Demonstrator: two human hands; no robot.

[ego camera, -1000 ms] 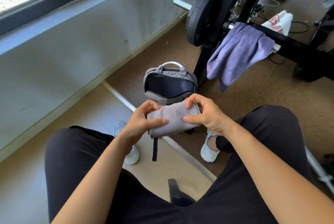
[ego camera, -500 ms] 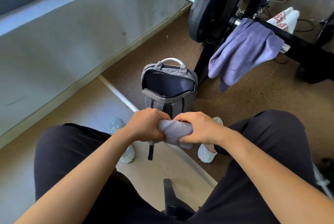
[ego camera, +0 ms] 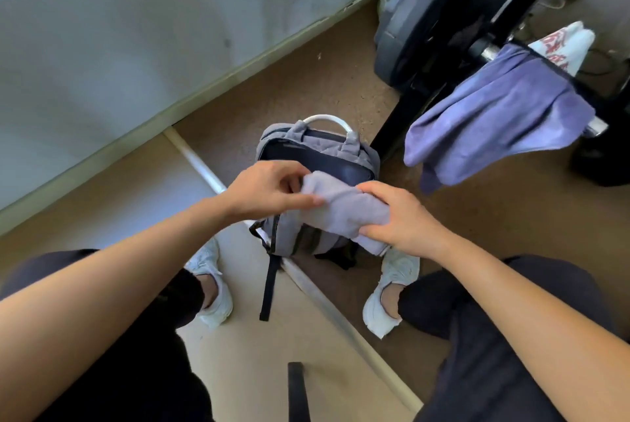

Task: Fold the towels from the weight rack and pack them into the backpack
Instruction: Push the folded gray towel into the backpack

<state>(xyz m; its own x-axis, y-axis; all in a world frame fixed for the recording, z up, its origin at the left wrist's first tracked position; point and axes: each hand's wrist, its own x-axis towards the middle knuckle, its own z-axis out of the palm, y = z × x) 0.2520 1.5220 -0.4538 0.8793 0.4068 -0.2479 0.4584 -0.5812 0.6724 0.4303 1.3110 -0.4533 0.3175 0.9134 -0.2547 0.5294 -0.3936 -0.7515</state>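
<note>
A folded grey towel point(ego camera: 341, 208) is held between both hands just above the front edge of the open grey backpack point(ego camera: 361, 157), which stands on the floor between my feet. My left hand point(ego camera: 269, 188) pinches the towel's left end and my right hand point(ego camera: 399, 217) grips its right end. The backpack's dark inside shows behind the towel. A purple towel point(ego camera: 497, 114) hangs over the bar of the black weight rack point(ego camera: 439, 26) at the upper right.
A white cloth with red print point(ego camera: 562, 46) lies behind the rack bar. A grey wall point(ego camera: 136, 29) runs along the left. A metal floor strip point(ego camera: 320, 295) crosses between my white shoes point(ego camera: 388, 292). A black bench edge point(ego camera: 296, 391) sits low in the middle.
Both hands have carried the folded towel forward, from above my feet to the backpack's opening. The towel now tilts, with its left end raised toward the opening.
</note>
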